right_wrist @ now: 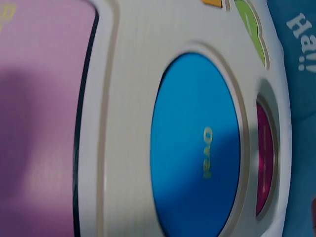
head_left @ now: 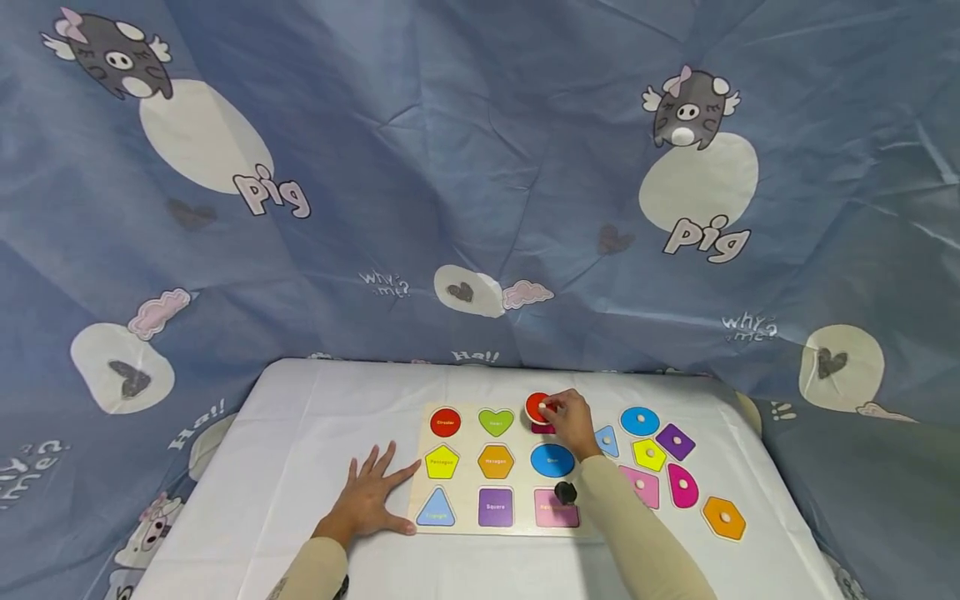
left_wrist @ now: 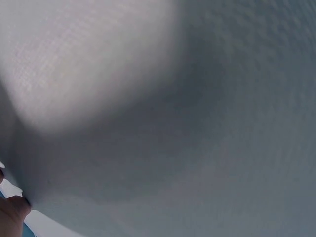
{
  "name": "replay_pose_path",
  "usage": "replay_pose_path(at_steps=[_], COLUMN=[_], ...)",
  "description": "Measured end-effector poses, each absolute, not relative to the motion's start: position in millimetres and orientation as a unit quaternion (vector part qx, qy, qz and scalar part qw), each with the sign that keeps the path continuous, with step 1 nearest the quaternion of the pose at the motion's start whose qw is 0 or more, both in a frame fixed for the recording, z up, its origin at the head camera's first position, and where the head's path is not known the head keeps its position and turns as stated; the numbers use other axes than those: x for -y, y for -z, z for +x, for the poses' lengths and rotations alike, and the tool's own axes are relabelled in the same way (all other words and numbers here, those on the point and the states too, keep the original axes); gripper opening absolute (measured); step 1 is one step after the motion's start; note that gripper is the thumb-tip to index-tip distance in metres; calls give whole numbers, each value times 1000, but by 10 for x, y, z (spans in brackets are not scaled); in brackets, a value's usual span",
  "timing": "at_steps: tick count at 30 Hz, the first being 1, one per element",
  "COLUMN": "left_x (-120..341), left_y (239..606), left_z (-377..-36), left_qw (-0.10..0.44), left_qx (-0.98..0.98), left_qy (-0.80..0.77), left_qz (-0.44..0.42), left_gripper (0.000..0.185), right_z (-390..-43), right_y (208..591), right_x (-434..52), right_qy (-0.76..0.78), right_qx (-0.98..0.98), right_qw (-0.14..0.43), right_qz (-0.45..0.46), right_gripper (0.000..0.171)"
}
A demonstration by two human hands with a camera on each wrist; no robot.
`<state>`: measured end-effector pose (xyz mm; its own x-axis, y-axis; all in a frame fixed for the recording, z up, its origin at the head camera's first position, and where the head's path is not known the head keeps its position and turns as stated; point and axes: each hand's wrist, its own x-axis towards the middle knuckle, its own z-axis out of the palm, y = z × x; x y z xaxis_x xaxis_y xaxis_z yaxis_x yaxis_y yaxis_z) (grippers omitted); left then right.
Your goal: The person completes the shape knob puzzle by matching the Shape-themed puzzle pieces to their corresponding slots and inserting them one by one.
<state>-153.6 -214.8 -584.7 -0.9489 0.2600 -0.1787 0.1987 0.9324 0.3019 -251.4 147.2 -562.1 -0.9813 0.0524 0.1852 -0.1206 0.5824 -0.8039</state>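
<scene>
one red disc [head_left: 533,407] is pinched in our right grip [head_left: 573,423], thumb and fingers at its small white knob [head_left: 542,407]. it sits above the far right part of the board [head_left: 468,483], partly covering the magenta slot [head_left: 542,428] just beneath the grip; we cannot tell whether it touches there. our left grip [head_left: 367,498] holds nothing: its fingers are spread, with thumb and forefinger at the board's left edge.

if we let go here, we judge the disc would perch crooked, because its round outline does not match the magenta slot. the red slot [head_left: 446,422], marked circular, lies well left of the right grip, past the green slot [head_left: 497,422]. the knob gives us little to hold, so a loose pinch could let the disc swivel or drop onto the blue slot [head_left: 553,460] just below the grip.

a hard push might also slide the board, as our left grip seems to brace only its edge. right of the grip, the triangle [head_left: 606,435] and pink piece [head_left: 647,493] lie close beside our sleeve [head_left: 637,525]; a low sweep of that arm could scatter them.
</scene>
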Motion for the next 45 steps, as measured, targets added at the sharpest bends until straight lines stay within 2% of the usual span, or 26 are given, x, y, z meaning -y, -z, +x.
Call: replay_pose_path(at_steps=[23, 45], left_x=[2111, 2099], left_y=[5879, 5867], left_z=[-1550, -1542], left_qw=[110, 118], left_qx=[-976, -975], left_qy=[-150, -148], left_qz=[111, 115], left_gripper=[104, 106], right_z=[-2561, -2604], right_y=[5653, 5751], right_x=[-872, -218], right_qy=[-472, -429], right_qx=[876, 900], right_qw=[73, 12], right_qz=[63, 75], right_gripper=[7, 9])
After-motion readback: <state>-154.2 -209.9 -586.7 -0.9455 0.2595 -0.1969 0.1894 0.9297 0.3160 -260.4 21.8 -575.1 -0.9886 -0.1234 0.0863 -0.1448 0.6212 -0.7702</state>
